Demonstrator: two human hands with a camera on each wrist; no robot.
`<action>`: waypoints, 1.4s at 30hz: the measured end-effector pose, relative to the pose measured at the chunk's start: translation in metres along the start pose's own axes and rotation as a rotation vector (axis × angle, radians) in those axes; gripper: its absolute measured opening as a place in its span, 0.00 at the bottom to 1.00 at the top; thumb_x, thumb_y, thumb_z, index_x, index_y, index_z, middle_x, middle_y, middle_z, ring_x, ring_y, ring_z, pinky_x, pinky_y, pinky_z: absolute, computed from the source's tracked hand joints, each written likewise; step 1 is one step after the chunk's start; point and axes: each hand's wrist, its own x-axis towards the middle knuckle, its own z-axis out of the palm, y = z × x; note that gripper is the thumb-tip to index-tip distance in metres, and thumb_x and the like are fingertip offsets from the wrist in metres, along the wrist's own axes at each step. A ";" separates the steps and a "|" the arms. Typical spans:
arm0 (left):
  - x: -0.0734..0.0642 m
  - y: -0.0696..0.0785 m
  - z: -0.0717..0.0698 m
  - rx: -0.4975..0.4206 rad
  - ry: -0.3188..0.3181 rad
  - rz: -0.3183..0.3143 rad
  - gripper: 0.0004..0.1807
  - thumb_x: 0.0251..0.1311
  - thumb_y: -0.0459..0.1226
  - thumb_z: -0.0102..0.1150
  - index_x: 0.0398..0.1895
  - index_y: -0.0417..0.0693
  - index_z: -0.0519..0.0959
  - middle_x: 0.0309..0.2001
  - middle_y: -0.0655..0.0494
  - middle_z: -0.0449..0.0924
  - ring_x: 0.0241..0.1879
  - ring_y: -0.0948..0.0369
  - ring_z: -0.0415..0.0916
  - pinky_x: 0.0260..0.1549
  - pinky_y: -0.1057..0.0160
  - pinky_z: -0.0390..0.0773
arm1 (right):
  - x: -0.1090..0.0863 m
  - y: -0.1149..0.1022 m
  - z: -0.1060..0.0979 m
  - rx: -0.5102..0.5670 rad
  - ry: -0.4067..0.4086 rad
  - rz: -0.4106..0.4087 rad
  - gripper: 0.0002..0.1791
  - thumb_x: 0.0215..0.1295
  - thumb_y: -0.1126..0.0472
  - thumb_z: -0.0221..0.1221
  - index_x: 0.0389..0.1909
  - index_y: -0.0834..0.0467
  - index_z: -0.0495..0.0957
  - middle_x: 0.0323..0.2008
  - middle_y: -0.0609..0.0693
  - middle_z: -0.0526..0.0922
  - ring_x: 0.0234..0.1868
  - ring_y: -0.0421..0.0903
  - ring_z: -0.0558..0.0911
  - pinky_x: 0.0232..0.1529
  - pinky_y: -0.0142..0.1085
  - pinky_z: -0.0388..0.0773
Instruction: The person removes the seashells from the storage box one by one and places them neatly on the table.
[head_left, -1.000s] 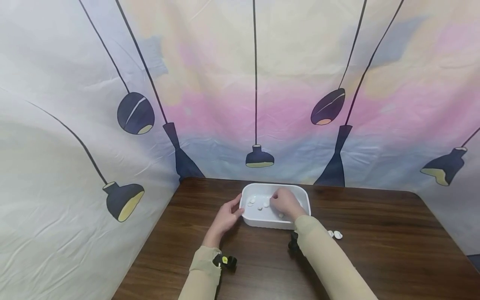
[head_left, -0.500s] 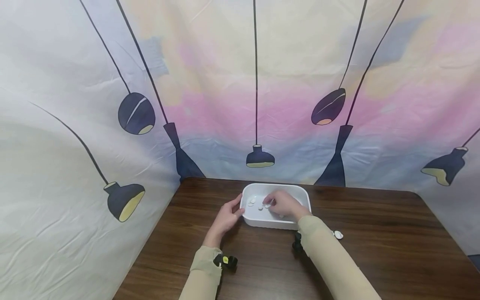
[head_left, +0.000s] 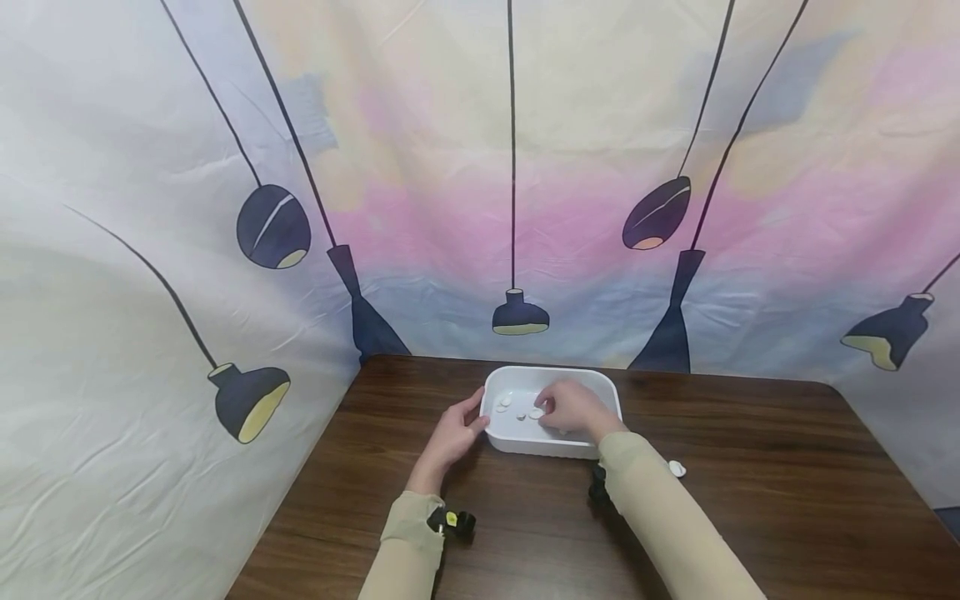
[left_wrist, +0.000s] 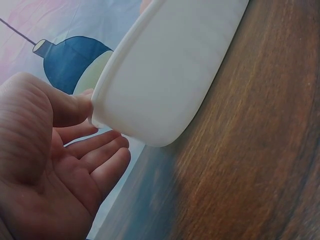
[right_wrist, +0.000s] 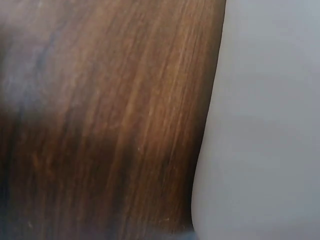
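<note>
A white plastic tray (head_left: 543, 447) with raised walls stands at the far middle of the wooden table. Several small white shell-like pieces (head_left: 505, 402) lie scattered on its floor. My left hand (head_left: 450, 435) holds the tray's left end, thumb at the rim; the left wrist view shows this thumb (left_wrist: 72, 109) on the rim and the other fingers loosely bent below. Inside the tray, my right hand (head_left: 573, 408) has curled fingers and pinches a flat white shell-like piece (head_left: 536, 413) at the fingertips. The right wrist view has only the tray's outer wall (right_wrist: 260, 125) and table, no hand.
On the table to the right of the tray, another white piece (head_left: 677, 469) lies beside my right sleeve (head_left: 667, 517). A fabric backdrop (head_left: 420, 208) printed with hanging lamps rises directly behind the table (head_left: 780, 467).
My right hand shifted left inside the tray to a white piece, then drew back slightly right; that piece moved slightly with the fingertips. The left hand and tray stayed put.
</note>
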 end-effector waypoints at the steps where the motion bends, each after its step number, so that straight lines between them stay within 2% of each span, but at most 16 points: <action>1: 0.000 0.000 0.000 -0.001 -0.001 0.001 0.32 0.78 0.35 0.57 0.82 0.44 0.65 0.81 0.46 0.64 0.80 0.45 0.60 0.77 0.42 0.61 | 0.000 0.000 -0.001 -0.007 0.000 0.002 0.11 0.62 0.61 0.76 0.45 0.54 0.91 0.26 0.40 0.81 0.27 0.39 0.78 0.38 0.37 0.79; 6: 0.001 0.000 0.000 -0.003 -0.001 0.001 0.32 0.79 0.35 0.56 0.83 0.45 0.65 0.81 0.46 0.64 0.80 0.46 0.61 0.77 0.43 0.61 | -0.002 0.001 -0.002 -0.021 -0.002 0.014 0.06 0.62 0.59 0.76 0.39 0.51 0.91 0.27 0.41 0.82 0.29 0.40 0.78 0.39 0.38 0.79; 11: 0.001 -0.001 0.000 0.000 -0.001 -0.010 0.32 0.79 0.36 0.57 0.83 0.46 0.65 0.81 0.48 0.64 0.80 0.47 0.60 0.77 0.43 0.61 | 0.000 0.001 0.001 0.041 0.009 -0.024 0.10 0.58 0.66 0.77 0.35 0.50 0.87 0.30 0.43 0.82 0.31 0.42 0.78 0.38 0.39 0.79; 14: 0.001 -0.001 0.000 -0.001 -0.004 -0.009 0.32 0.79 0.36 0.57 0.83 0.46 0.65 0.81 0.48 0.63 0.80 0.47 0.60 0.77 0.43 0.62 | 0.001 0.000 0.004 0.080 0.000 -0.047 0.12 0.56 0.67 0.78 0.38 0.51 0.87 0.32 0.44 0.82 0.33 0.43 0.78 0.38 0.38 0.79; 19: 0.001 -0.002 0.001 -0.004 -0.004 -0.007 0.32 0.79 0.35 0.56 0.83 0.46 0.64 0.81 0.48 0.63 0.80 0.47 0.60 0.77 0.44 0.62 | 0.002 0.001 0.007 0.087 -0.010 -0.094 0.12 0.58 0.65 0.78 0.43 0.51 0.92 0.36 0.41 0.85 0.37 0.42 0.78 0.43 0.39 0.80; 26: 0.003 -0.003 0.001 0.009 -0.002 -0.011 0.32 0.78 0.36 0.57 0.83 0.46 0.65 0.81 0.48 0.63 0.80 0.46 0.60 0.77 0.42 0.62 | 0.001 0.001 0.007 0.078 -0.011 -0.120 0.05 0.61 0.63 0.76 0.38 0.53 0.92 0.34 0.41 0.87 0.37 0.41 0.79 0.44 0.39 0.80; 30: 0.003 -0.003 0.001 0.001 -0.001 -0.009 0.32 0.78 0.35 0.57 0.83 0.46 0.65 0.81 0.48 0.63 0.80 0.46 0.60 0.77 0.42 0.61 | 0.001 -0.001 0.006 0.080 -0.016 -0.093 0.05 0.62 0.60 0.77 0.37 0.52 0.92 0.34 0.40 0.88 0.37 0.40 0.79 0.45 0.39 0.81; 36: 0.003 -0.002 0.001 0.010 0.002 0.027 0.32 0.77 0.33 0.56 0.82 0.41 0.65 0.80 0.45 0.64 0.79 0.45 0.62 0.76 0.44 0.63 | 0.002 -0.004 0.007 0.083 -0.015 -0.027 0.05 0.61 0.58 0.78 0.36 0.51 0.92 0.31 0.39 0.87 0.36 0.40 0.80 0.47 0.40 0.82; 42: 0.003 -0.001 0.000 0.021 -0.002 0.023 0.32 0.78 0.33 0.57 0.82 0.41 0.65 0.80 0.45 0.64 0.79 0.45 0.63 0.76 0.45 0.64 | 0.000 -0.006 0.006 0.135 -0.010 0.044 0.06 0.60 0.58 0.78 0.37 0.52 0.92 0.32 0.41 0.86 0.35 0.42 0.80 0.41 0.39 0.83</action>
